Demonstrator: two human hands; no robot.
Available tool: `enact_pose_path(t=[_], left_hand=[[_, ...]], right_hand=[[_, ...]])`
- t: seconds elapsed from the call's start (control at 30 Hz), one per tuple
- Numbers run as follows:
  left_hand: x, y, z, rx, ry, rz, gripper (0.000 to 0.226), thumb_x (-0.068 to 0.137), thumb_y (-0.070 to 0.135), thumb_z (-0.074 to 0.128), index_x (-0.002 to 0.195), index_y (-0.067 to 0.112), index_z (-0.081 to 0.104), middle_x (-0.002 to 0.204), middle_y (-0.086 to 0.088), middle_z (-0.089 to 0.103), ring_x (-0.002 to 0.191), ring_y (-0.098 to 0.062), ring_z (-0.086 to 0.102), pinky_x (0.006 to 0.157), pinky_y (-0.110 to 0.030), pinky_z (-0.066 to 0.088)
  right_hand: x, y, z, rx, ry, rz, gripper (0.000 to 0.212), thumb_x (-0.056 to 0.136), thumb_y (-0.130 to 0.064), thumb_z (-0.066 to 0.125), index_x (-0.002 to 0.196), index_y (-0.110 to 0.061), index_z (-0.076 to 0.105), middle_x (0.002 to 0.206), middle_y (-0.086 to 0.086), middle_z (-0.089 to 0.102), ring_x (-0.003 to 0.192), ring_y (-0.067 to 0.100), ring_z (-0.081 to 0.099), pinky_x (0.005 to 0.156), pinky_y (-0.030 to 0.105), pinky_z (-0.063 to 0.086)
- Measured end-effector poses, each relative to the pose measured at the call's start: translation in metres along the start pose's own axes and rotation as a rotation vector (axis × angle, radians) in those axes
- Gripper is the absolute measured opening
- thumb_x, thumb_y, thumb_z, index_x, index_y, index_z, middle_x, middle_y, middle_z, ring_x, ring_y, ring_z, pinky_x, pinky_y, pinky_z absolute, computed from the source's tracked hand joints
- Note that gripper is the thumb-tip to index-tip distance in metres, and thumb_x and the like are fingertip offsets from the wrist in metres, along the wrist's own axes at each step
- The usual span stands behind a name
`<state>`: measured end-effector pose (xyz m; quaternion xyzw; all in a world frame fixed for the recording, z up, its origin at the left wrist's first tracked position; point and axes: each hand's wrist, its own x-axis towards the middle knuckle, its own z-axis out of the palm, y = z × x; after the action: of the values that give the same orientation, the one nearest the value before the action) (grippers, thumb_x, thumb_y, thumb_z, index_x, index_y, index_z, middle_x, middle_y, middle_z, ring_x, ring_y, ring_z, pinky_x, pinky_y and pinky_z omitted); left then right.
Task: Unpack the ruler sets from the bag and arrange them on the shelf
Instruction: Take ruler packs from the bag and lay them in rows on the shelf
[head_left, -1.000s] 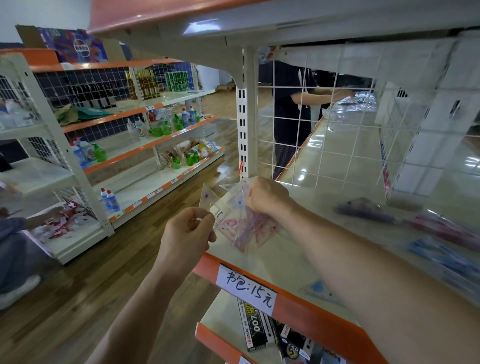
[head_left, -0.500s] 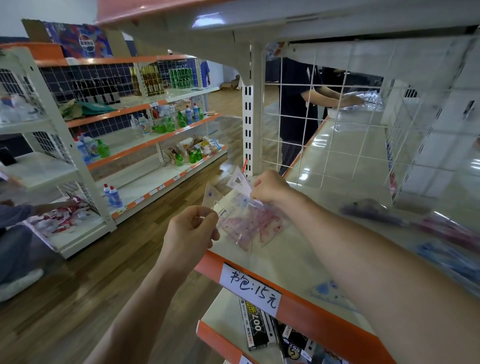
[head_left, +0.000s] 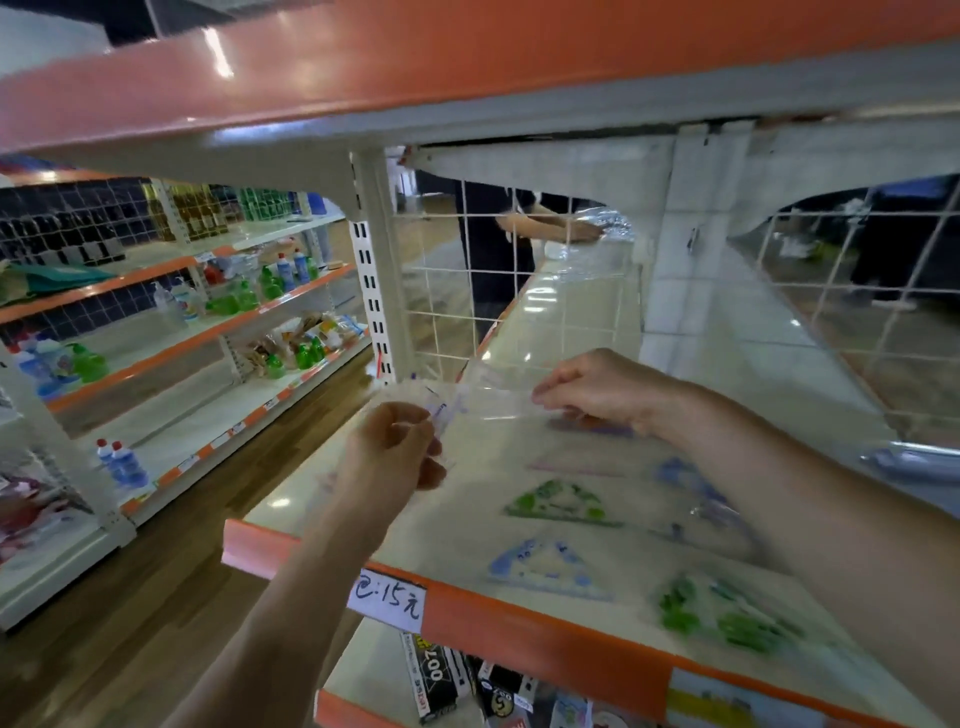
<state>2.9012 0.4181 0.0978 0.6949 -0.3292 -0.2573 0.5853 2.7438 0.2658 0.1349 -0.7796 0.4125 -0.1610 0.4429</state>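
Both hands hold a clear plastic bag (head_left: 491, 397) above the cream shelf (head_left: 467, 525). My left hand (head_left: 392, 449) pinches its left end, where small blue-printed packets stick out. My right hand (head_left: 597, 389) pinches the bag's right edge. Several ruler sets lie flat on the shelf: a green set (head_left: 561, 501), a blue set (head_left: 545, 566), a second green set (head_left: 727, 616) at the front right, and a blurred blue set (head_left: 691, 483) beside my right forearm. What the bag still holds is too blurred to tell.
An orange shelf lip (head_left: 519, 623) carries a handwritten price tag (head_left: 389, 600). A wire grid panel (head_left: 467, 291) backs the shelf; a person in dark clothes (head_left: 493, 249) works behind it. Boxed goods (head_left: 441, 675) sit on the lower shelf. Bottle shelves (head_left: 208, 322) stand across the aisle.
The view swung right and nearer to the shelf. The pink set my right hand held over the shelf is gone from it; both hands now stretch the clear bag between them.
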Motion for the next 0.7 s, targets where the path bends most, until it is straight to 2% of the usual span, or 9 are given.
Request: enact_pose_path(t=[0.1, 0.2, 0.3, 0.4, 0.43, 0.5, 0.53, 0.7], left_hand=[[-0.002, 0.008, 0.032, -0.014, -0.072, 0.045, 0.008, 0.094, 0.006, 0.05, 0.096, 0.012, 0.056, 0.085, -0.01, 0.064, 0.058, -0.019, 0.058, 0.064, -0.036, 0.054], [-0.001, 0.014, 0.06, 0.038, -0.128, 0.081, 0.013, 0.091, 0.004, 0.055, 0.087, 0.017, 0.054, 0.082, -0.007, 0.065, 0.054, -0.017, 0.054, 0.051, -0.03, 0.042], [-0.001, 0.02, 0.084, 0.082, -0.187, 0.109, 0.014, 0.087, 0.008, 0.061, 0.082, 0.02, 0.057, 0.071, -0.008, 0.063, 0.055, -0.019, 0.053, 0.054, -0.031, 0.039], [-0.006, 0.029, 0.105, 0.079, -0.266, 0.127, 0.014, 0.087, 0.009, 0.062, 0.078, 0.02, 0.06, 0.06, -0.005, 0.057, 0.054, -0.017, 0.051, 0.052, -0.028, 0.038], [-0.008, 0.032, 0.111, 0.072, -0.289, 0.129, 0.014, 0.087, 0.009, 0.062, 0.077, 0.019, 0.061, 0.058, -0.005, 0.056, 0.053, -0.016, 0.05, 0.05, -0.026, 0.037], [-0.011, 0.039, 0.121, 0.033, -0.325, 0.133, 0.014, 0.087, 0.007, 0.062, 0.077, 0.017, 0.062, 0.058, -0.004, 0.056, 0.051, -0.015, 0.049, 0.047, -0.025, 0.036], [-0.013, 0.041, 0.125, 0.008, -0.34, 0.133, 0.013, 0.087, 0.006, 0.062, 0.078, 0.016, 0.063, 0.058, -0.003, 0.056, 0.05, -0.014, 0.05, 0.046, -0.024, 0.036], [-0.018, 0.047, 0.136, -0.056, -0.356, 0.11, 0.005, 0.087, 0.009, 0.063, 0.086, 0.014, 0.065, 0.06, -0.001, 0.056, 0.05, -0.011, 0.05, 0.044, -0.019, 0.037]], right_hand=[[-0.029, 0.021, -0.033, -0.033, 0.062, 0.011, 0.005, 0.086, -0.019, 0.068, 0.09, -0.016, 0.071, 0.077, -0.001, 0.062, 0.067, 0.008, 0.055, 0.058, 0.019, 0.046], [-0.054, 0.039, -0.06, -0.037, 0.118, 0.043, 0.009, 0.086, -0.022, 0.069, 0.094, -0.019, 0.071, 0.081, -0.002, 0.063, 0.07, 0.006, 0.056, 0.058, 0.015, 0.046], [-0.073, 0.052, -0.082, 0.033, 0.188, 0.068, 0.007, 0.085, -0.019, 0.07, 0.092, -0.018, 0.072, 0.083, 0.003, 0.066, 0.073, 0.01, 0.059, 0.058, 0.015, 0.048], [-0.09, 0.06, -0.099, 0.109, 0.253, 0.068, 0.012, 0.086, -0.011, 0.068, 0.097, -0.01, 0.071, 0.08, 0.006, 0.068, 0.069, 0.012, 0.062, 0.064, 0.022, 0.053], [-0.095, 0.062, -0.103, 0.13, 0.271, 0.068, 0.011, 0.086, -0.011, 0.068, 0.097, -0.01, 0.071, 0.08, 0.006, 0.069, 0.067, 0.011, 0.063, 0.06, 0.02, 0.054], [-0.105, 0.066, -0.109, 0.152, 0.315, 0.062, 0.007, 0.088, -0.013, 0.067, 0.094, -0.013, 0.07, 0.08, 0.003, 0.07, 0.063, 0.007, 0.064, 0.05, 0.015, 0.048], [-0.108, 0.068, -0.111, 0.155, 0.343, 0.053, 0.007, 0.088, -0.014, 0.067, 0.093, -0.015, 0.071, 0.08, 0.002, 0.071, 0.062, 0.005, 0.065, 0.049, 0.014, 0.047], [-0.119, 0.079, -0.119, 0.203, 0.416, 0.029, 0.011, 0.091, -0.009, 0.062, 0.093, -0.016, 0.07, 0.084, 0.003, 0.07, 0.07, 0.007, 0.064, 0.059, 0.015, 0.05]])
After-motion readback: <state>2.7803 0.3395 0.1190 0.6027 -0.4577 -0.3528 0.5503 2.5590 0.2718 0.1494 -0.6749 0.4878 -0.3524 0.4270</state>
